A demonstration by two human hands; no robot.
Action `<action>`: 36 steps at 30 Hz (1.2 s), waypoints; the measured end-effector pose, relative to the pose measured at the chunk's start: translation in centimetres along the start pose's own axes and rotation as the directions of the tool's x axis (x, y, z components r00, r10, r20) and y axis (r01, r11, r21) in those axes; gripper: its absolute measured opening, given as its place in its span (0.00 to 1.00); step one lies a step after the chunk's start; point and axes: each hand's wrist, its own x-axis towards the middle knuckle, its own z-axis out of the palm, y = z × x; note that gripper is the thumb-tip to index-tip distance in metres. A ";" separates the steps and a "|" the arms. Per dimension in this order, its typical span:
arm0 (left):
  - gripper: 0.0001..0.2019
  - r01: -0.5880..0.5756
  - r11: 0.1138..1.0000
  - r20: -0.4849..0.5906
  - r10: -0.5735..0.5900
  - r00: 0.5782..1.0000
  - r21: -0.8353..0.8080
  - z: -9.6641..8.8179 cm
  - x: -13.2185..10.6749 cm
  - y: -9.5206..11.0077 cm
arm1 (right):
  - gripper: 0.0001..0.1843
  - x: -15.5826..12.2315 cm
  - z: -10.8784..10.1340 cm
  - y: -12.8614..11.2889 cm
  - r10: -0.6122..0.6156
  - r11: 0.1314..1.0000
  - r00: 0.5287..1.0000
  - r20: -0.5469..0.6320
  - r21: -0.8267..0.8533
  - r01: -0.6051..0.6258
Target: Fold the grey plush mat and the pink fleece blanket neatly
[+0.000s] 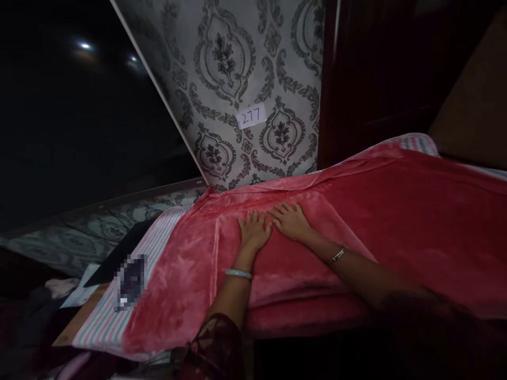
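Note:
Both palms lie flat on a folded red plush blanket (285, 258), close to its far edge. My left hand (253, 230) has its fingers spread on the pile, with a pale bangle on that wrist. Just to its right, my right hand (292, 221) rests with fingers apart, its thumb almost meeting the left thumb. A thin silver bracelet is on the right wrist. Beneath the folded piece spreads a larger red plush cover (428, 221), which reaches out to both sides.
A striped sheet (156, 237) shows at the left, bearing a blurred dark object (131, 282). Patterned wallpaper (225, 63) with a paper label "277" (252, 115) rises behind. A large dark screen (79, 116) stands at the left, and clothes (63, 287) lie below it.

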 end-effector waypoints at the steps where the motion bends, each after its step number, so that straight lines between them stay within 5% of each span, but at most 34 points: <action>1: 0.32 0.001 1.000 0.000 -0.001 1.000 -0.005 -0.1 0.0 0.0 | 0.28 0.0 0.0 0.0 0.001 1.000 1.000 -0.002 0.001 -0.001; 8: 0.32 0.018 1.000 -0.007 -0.018 1.000 -0.020 -0.4 -0.3 0.1 | 0.28 -0.2 -0.2 -0.3 0.024 1.000 1.000 0.000 0.007 -0.024; 12: 0.33 0.021 0.998 0.074 -0.016 0.997 -0.060 -2.1 -0.3 0.0 | 0.29 0.0 -1.2 -0.3 0.023 1.000 0.998 0.064 0.006 -0.024; 18: 0.33 0.077 0.997 0.067 -0.075 0.995 -0.027 -5.2 -3.7 -3.7 | 0.32 -2.6 -3.4 3.5 0.108 0.994 0.992 0.071 -0.008 -0.107; 25: 0.34 0.136 0.991 0.022 -0.136 0.990 0.009 -2.1 -7.4 -7.2 | 0.32 -8.3 -1.8 6.4 0.176 0.984 0.983 0.048 -0.026 -0.175; 36: 0.34 0.127 0.992 -0.012 -0.126 0.992 0.014 -1.0 -7.4 -6.8 | 0.32 -8.7 -0.9 6.2 0.176 0.984 0.984 -0.010 -0.030 -0.176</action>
